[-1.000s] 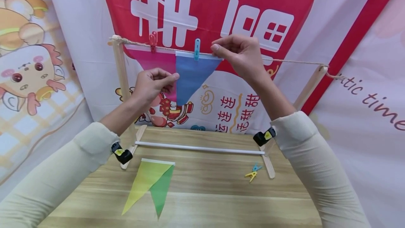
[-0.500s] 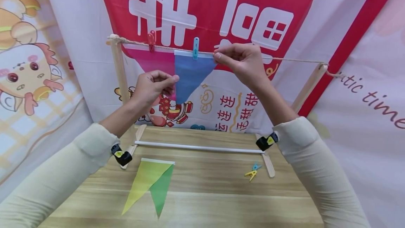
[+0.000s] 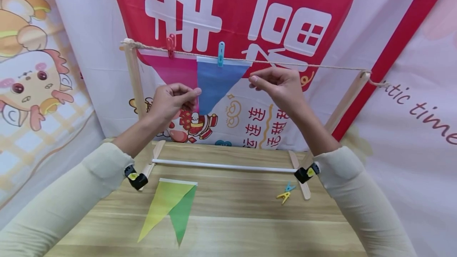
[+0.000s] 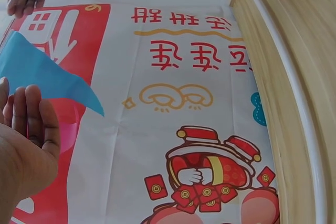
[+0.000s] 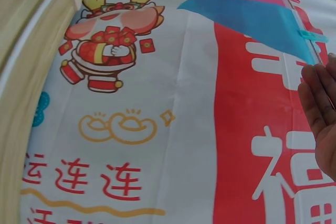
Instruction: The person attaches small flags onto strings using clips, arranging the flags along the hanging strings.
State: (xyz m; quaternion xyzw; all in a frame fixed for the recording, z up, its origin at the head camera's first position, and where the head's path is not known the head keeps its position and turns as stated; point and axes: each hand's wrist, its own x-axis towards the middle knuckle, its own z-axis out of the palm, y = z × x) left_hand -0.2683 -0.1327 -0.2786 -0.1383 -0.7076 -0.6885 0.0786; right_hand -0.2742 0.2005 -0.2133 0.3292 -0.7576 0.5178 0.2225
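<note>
A twine string (image 3: 321, 66) runs between two wooden posts. On it hang a pink flag (image 3: 168, 72) under a red peg (image 3: 171, 45) and a blue flag (image 3: 214, 82) under a blue peg (image 3: 221, 54). My left hand (image 3: 173, 100) is at the pink flag's lower tip, beside the blue flag's left edge; in the left wrist view its fingers (image 4: 31, 119) lie relaxed and pinch nothing. My right hand (image 3: 278, 86) hovers just below the string, right of the blue flag's top corner, loosely curled and holding nothing. The right wrist view shows its fingers (image 5: 320, 114) straight.
On the wooden table (image 3: 250, 225) lie a yellow-green flag (image 3: 160, 205) and a green flag (image 3: 182, 213), overlapping. A yellow peg (image 3: 283, 198) and a blue peg (image 3: 289, 188) lie by the right foot of the frame. A white rod (image 3: 225, 166) joins the frame's feet. A printed banner hangs behind.
My right hand has let go of the blue flag's upper right corner and dropped below the string. My left hand has stayed nearly where it was.
</note>
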